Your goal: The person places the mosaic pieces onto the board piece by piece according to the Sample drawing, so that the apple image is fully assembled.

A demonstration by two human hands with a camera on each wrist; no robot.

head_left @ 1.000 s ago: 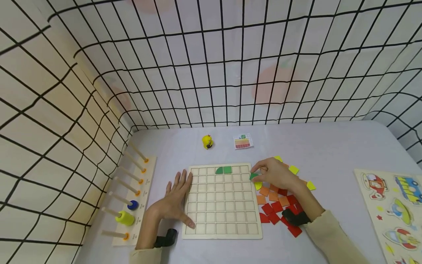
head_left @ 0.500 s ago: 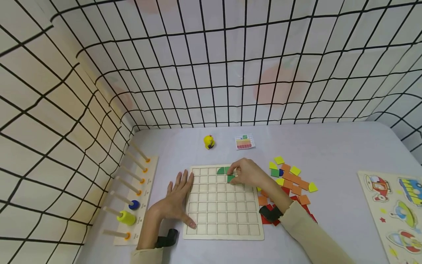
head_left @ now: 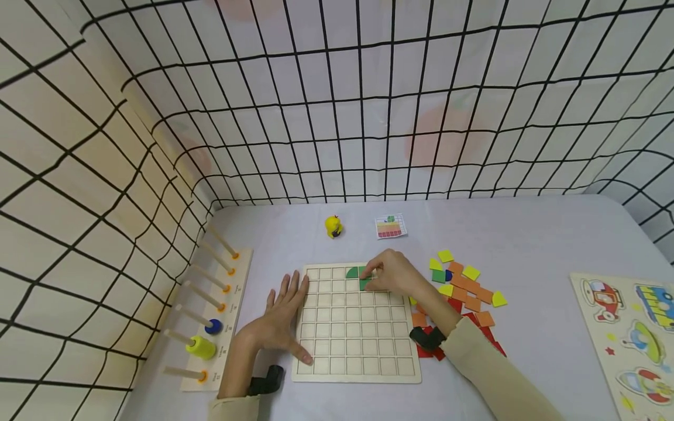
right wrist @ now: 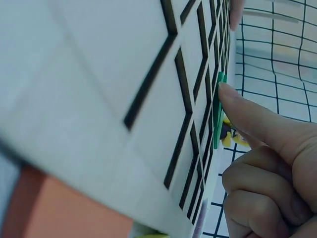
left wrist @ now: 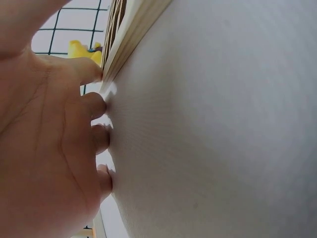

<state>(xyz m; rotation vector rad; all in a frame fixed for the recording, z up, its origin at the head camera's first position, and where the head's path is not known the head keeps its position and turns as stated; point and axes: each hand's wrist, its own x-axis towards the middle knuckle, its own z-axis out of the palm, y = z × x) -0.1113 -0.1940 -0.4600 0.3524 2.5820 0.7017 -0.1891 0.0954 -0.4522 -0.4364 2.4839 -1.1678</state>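
Note:
A pale wooden grid board [head_left: 363,378] lies on the table. My left hand [head_left: 279,324] rests spread along its left edge, thumb on the lower left corner; the left wrist view shows the palm [left wrist: 44,144] and fingertips beside the board's side. Over the upper right of the board, my right hand [head_left: 395,273] pinches a green tile [head_left: 364,285] at a second-row cell. Thumb and forefinger are at this green tile [right wrist: 218,111] in the right wrist view, the other fingers curled. A green quarter-round tile [head_left: 351,272] and a green square tile [head_left: 363,270] sit in the top row.
Right of the board lie loose orange tiles [head_left: 466,283], red tiles and yellow tiles. A peg stand [head_left: 223,327] is at left, a picture puzzle board [head_left: 595,339] at right. Behind are a yellow toy duck [head_left: 333,226], a pattern card [head_left: 391,226] and a black wire grid [head_left: 337,128].
My right hand has carried the green tile from the board's right edge leftward to a cell under the green square, shifting slightly left in the last half second. The left hand stays put.

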